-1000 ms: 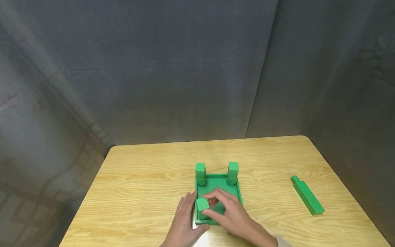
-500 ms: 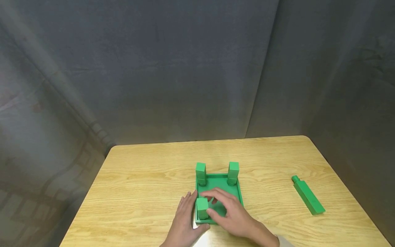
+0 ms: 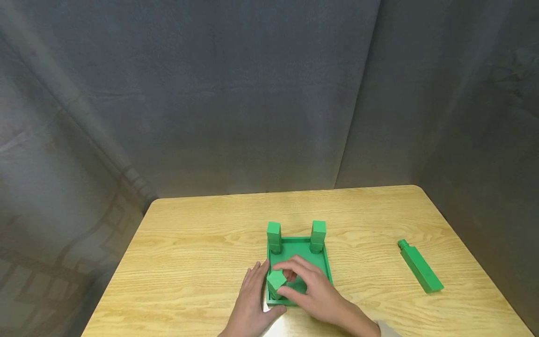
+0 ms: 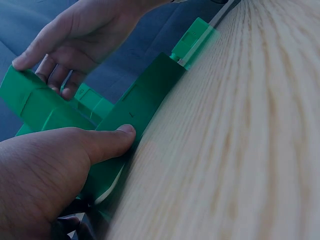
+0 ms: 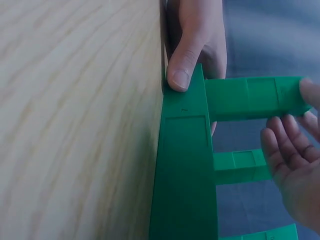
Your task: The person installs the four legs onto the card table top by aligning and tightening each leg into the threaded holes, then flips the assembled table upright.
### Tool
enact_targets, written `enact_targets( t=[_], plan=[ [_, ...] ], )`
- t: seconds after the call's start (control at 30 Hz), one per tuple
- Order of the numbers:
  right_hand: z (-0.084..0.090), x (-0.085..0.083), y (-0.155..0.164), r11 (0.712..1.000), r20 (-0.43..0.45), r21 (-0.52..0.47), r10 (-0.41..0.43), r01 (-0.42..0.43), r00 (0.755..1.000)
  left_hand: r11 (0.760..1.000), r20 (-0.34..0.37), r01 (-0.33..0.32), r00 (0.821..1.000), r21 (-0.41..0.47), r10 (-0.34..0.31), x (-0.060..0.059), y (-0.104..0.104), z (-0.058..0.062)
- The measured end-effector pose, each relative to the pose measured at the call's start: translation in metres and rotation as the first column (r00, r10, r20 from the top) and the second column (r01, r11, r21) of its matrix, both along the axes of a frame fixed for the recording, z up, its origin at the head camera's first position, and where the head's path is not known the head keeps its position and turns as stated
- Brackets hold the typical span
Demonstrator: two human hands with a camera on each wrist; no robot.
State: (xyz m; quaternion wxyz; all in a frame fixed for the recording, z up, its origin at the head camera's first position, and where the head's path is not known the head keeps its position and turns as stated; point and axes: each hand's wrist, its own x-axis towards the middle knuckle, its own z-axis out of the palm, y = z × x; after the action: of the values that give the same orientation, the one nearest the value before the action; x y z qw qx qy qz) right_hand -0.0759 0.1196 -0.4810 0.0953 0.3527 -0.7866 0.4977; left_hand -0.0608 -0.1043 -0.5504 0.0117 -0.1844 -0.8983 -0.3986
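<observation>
Head view: left hand (image 3: 251, 299), fingers straight, presses the green tray (image 3: 323, 262) at its 8 o'clock corner, mid-surface. Right hand (image 3: 313, 290) pinches an upright green post (image 3: 276, 282) in that corner. Loose post (image 3: 419, 266) lies at 3 o'clock, well apart.

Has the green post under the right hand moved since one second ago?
Yes. The green post has turned in place: its top sits skewed against the tray rim, while the right hand grips it.
</observation>
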Motion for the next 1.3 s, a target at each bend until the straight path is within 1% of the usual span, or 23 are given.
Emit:
enact_targets(
  t=[0.13, 0.3, 0.53, 0.57, 0.7, 0.8, 0.83, 0.93, 1.03, 1.07, 1.3],
  plan=[
    [-0.002, -0.001, -0.002, 0.999, -0.03, -0.046, -0.018, 0.017, 0.999, 1.0, 0.012, -0.005, 1.0, 0.009, 0.005, 0.0, 0.0, 0.0],
    [-0.003, 0.0, -0.006, 0.996, -0.065, -0.069, -0.057, 0.052, 0.996, 1.0, 0.04, -0.001, 0.999, 0.016, 0.0, -0.001, 0.0, 0.0],
    [-0.004, 0.005, -0.012, 0.987, -0.095, -0.077, -0.145, 0.138, 0.985, 1.0, 0.023, 0.009, 1.0, 0.018, -0.009, -0.002, -0.001, -0.001],
    [-0.004, 0.005, -0.013, 0.986, -0.099, -0.078, -0.154, 0.147, 0.983, 1.0, 0.028, 0.007, 1.0, 0.024, -0.008, -0.002, -0.001, -0.001],
    [-0.004, 0.007, -0.014, 0.985, -0.096, -0.066, -0.167, 0.162, 0.981, 1.0, 0.006, 0.009, 1.0, 0.02, -0.009, -0.002, 0.0, -0.002],
    [-0.002, 0.008, -0.012, 0.99, -0.072, -0.036, -0.137, 0.134, 0.988, 1.0, 0.004, 0.011, 1.0, 0.018, -0.011, -0.002, 0.0, -0.002],
    [-0.002, 0.008, -0.011, 0.994, -0.066, -0.022, -0.112, 0.111, 0.991, 1.0, -0.002, 0.01, 1.0, 0.016, -0.01, -0.002, 0.0, -0.002],
    [0.001, 0.007, -0.007, 0.999, -0.05, 0.032, -0.034, 0.036, 0.998, 1.0, 0.021, 0.011, 1.0, 0.02, -0.011, -0.001, -0.001, -0.001],
    [0.004, 0.005, -0.003, 0.997, -0.059, 0.075, 0.026, -0.021, 0.998, 1.0, 0.023, 0.014, 1.0, 0.011, -0.014, 0.0, -0.001, 0.0],
    [0.004, 0.005, -0.002, 0.996, -0.057, 0.083, 0.033, -0.028, 0.998, 1.0, 0.028, 0.016, 0.999, 0.01, -0.016, 0.0, -0.001, 0.0],
    [0.004, 0.003, 0.0, 0.995, -0.041, 0.091, 0.04, -0.036, 0.998, 1.0, -0.01, 0.018, 1.0, -0.003, -0.018, -0.001, -0.002, -0.001]
  ],
)
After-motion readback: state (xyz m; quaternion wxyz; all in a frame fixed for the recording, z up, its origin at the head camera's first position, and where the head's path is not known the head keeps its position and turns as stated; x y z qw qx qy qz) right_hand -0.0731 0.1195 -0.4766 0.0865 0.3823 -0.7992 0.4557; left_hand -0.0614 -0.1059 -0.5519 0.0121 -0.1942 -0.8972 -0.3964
